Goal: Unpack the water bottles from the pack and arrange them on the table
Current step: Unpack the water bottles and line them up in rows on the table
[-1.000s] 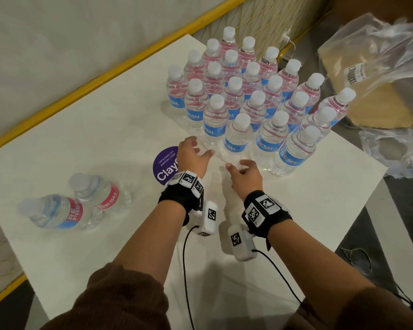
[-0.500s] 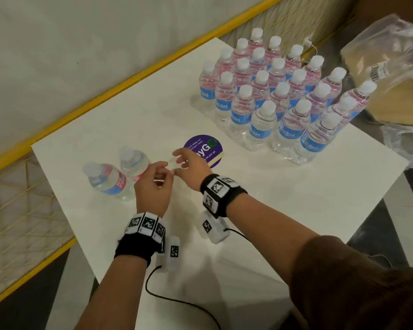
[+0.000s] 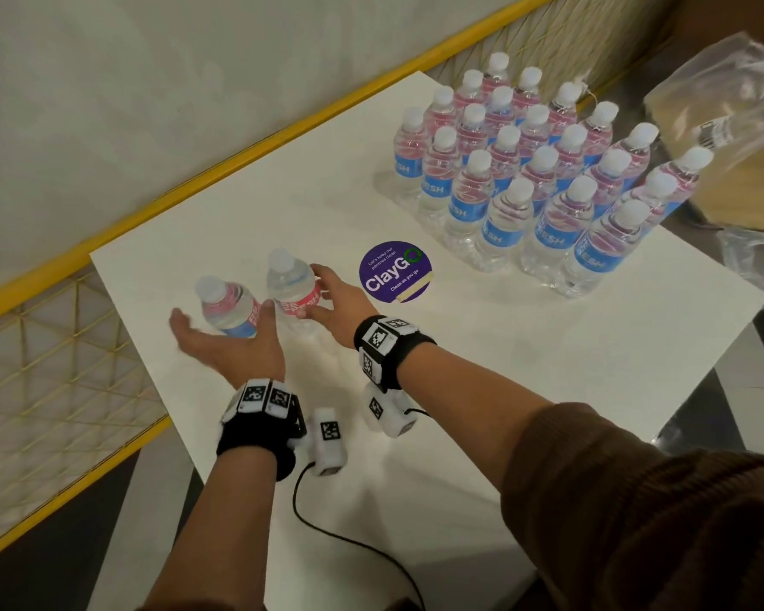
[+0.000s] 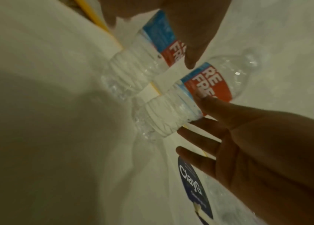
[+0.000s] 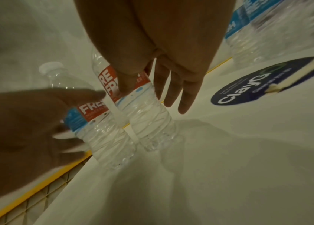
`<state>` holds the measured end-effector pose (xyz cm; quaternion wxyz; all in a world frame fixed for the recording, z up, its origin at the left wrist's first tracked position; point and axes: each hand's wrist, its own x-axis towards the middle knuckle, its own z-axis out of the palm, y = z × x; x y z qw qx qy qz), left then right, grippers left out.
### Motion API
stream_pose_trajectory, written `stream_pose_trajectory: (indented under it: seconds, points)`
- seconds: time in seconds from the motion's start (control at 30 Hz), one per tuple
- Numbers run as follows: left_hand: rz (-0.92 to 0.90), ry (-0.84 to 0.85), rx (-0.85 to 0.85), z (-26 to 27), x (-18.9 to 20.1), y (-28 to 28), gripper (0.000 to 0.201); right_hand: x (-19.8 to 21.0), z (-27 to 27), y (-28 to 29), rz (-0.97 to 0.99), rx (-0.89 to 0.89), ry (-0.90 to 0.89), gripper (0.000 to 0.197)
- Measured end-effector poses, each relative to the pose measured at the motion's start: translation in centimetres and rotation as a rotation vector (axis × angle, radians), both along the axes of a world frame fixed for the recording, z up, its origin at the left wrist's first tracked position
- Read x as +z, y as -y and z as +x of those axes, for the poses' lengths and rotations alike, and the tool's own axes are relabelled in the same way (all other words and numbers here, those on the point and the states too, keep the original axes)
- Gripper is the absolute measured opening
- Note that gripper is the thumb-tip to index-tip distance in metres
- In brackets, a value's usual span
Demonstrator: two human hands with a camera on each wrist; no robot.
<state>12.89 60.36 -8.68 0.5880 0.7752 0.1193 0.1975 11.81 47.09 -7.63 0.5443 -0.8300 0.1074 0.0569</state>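
Note:
Two clear water bottles with red and blue labels stand side by side near the table's left edge: the left bottle [image 3: 228,304] [image 4: 142,50] [image 5: 94,120] and the right bottle [image 3: 291,287] [image 4: 194,94] [image 5: 133,97]. My left hand [image 3: 215,341] [image 4: 150,36] is open, with the left bottle between its spread fingers and thumb. My right hand [image 3: 334,297] [image 5: 152,94] is open too. Its thumb touches the right bottle's label and its straight fingers reach past the bottle. Several more bottles [image 3: 525,178] stand packed together at the back right.
A round purple sticker [image 3: 395,271] lies on the white table [image 3: 503,368] between the pair and the cluster. Torn plastic wrap [image 3: 724,94] lies beyond the right edge. A yellow rail [image 3: 239,156] and mesh run along the left side. A black cable [image 3: 349,540] trails over the table's near side.
Both hands have moved left, away from the bottle cluster to the two separate bottles. From being close together, they have spread to either side of the pair.

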Motion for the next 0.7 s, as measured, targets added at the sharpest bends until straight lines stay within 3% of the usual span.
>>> stream_pose_trajectory:
  seconds: [0.07,0.23,0.37,0.5,0.7]
  points:
    - [-0.089,-0.094,-0.023,0.2,-0.5,1.2,0.088,-0.3,-0.5,0.8,0.002,-0.044,0.014,0.067]
    - [-0.038,-0.094,-0.116,-1.0,-1.1,6.4,0.068,-0.3,-2.4,4.5,-0.009,-0.181,0.041,0.064]
    - [-0.016,-0.091,-0.222,-2.5,-1.7,10.6,0.068,-0.1,-5.0,8.6,0.008,-0.325,0.046,0.058]
    - [0.034,-0.053,-0.217,-4.3,-2.7,12.8,0.073,-1.0,-9.4,11.5,0.068,-0.471,0.077,0.034]
    - [0.038,-0.074,-0.361,-6.3,-2.3,15.2,0.076,-0.3,-10.6,12.9,0.103,-0.399,0.174,0.07]
